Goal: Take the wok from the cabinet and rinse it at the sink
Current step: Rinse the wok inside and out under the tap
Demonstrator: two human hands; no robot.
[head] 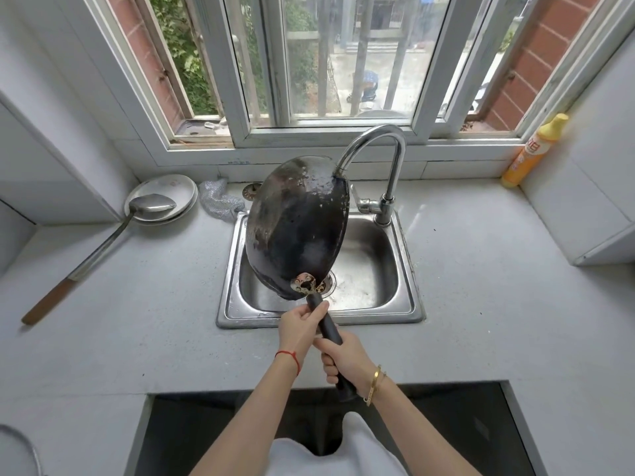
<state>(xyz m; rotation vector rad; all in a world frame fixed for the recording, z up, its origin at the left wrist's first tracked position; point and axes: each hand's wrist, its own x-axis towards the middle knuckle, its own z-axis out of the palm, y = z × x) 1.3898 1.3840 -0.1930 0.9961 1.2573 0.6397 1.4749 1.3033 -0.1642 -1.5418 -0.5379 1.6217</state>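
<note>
1. Wok [295, 231] tipped up on edge over the sink [405, 304], dark underside toward camera, top rim at the faucet [374, 146] spout.
2. Left hand [299, 326] wrapped round the handle [330, 333] near the wok.
3. Right hand [347, 360] gripping the handle lower down.
4. Ladle [103, 242] resting on plates [161, 197] at the counter's back left.

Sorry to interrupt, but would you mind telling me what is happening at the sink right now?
A person is holding a dark wok over the steel sink, tipped up on edge with its outer side facing the camera. Both hands grip its black handle: the left hand nearer the pan, the right hand further back. The wok's upper rim sits at the faucet spout; whether water is running cannot be told. A ladle lies across plates on the counter.
</note>
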